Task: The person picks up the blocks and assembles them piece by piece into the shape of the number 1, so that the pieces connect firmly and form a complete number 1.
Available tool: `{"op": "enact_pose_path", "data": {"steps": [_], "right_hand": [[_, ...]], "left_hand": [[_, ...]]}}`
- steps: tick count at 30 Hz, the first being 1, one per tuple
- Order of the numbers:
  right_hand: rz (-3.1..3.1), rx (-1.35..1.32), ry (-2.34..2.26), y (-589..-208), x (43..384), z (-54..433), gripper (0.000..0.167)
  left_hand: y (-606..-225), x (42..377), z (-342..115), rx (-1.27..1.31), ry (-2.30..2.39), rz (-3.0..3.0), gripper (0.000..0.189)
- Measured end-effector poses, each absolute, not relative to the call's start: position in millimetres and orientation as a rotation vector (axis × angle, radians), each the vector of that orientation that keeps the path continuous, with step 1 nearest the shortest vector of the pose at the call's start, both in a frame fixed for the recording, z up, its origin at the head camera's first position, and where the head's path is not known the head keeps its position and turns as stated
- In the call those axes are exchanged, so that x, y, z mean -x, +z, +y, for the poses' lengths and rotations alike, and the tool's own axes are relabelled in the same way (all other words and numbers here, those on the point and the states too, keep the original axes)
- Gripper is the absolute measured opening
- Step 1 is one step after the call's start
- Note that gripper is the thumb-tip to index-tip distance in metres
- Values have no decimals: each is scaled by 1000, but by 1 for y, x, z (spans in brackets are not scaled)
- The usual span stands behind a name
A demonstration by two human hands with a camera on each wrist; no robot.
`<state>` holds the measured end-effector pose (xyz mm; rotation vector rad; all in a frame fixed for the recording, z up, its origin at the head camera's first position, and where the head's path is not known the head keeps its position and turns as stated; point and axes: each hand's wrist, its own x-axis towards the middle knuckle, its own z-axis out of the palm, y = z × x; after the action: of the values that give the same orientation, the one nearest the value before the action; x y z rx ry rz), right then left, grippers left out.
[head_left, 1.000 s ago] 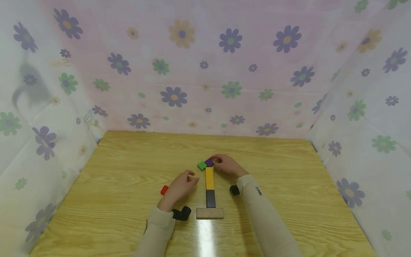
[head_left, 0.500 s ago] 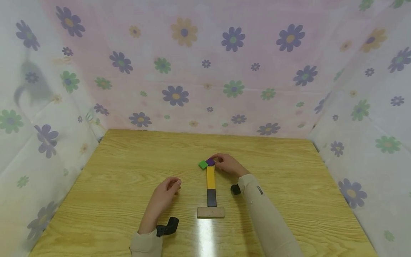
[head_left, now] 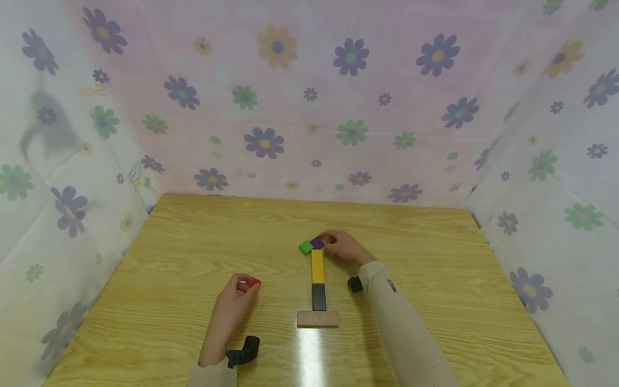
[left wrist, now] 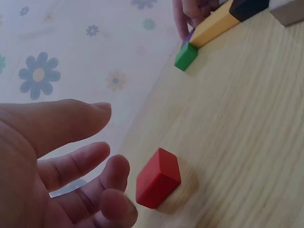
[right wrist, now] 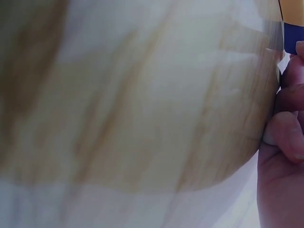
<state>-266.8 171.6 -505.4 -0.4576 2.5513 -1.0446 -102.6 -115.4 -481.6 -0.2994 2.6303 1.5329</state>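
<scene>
In the head view my left hand [head_left: 230,307] is at a small red block [head_left: 253,281] on the table. The left wrist view shows its thumb and fingers spread apart, their tips just short of the red block [left wrist: 159,178]. My right hand [head_left: 345,248] pinches a purple block [head_left: 316,243] at the far end of a row. Touching the purple one is a green block [head_left: 306,247]. A long yellow block [head_left: 317,266], a black block [head_left: 319,297] and a crosswise beige wooden block [head_left: 317,319] run toward me. Only part of the right hand shows in the right wrist view.
Flowered cloth [head_left: 309,118] encloses the wooden table [head_left: 435,301] at the back and sides. A black wrist camera mount [head_left: 245,352] juts from the left wrist, another black piece [head_left: 355,284] from the right. Light glares off the table's front middle.
My left hand has drawn back left and toward me, away from the row, and come to the red block, which shows between its fingertips in the head view. The right hand stays at the purple block.
</scene>
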Motion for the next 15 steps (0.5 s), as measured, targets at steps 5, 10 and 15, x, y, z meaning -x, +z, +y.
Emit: {"op": "enact_pose_path", "data": {"steps": [5, 10, 15], "right_hand": [[2551, 456, -1045, -502, 267, 172, 38], [2549, 457, -1039, -500, 266, 172, 37], [2538, 465, -1039, -500, 266, 171, 36]], "left_hand": [[-487, 103, -118, 293, 1518, 2638, 41], [-492, 104, -119, 251, 1507, 2618, 54], [-496, 105, -120, 251, 1509, 2590, 64]]}}
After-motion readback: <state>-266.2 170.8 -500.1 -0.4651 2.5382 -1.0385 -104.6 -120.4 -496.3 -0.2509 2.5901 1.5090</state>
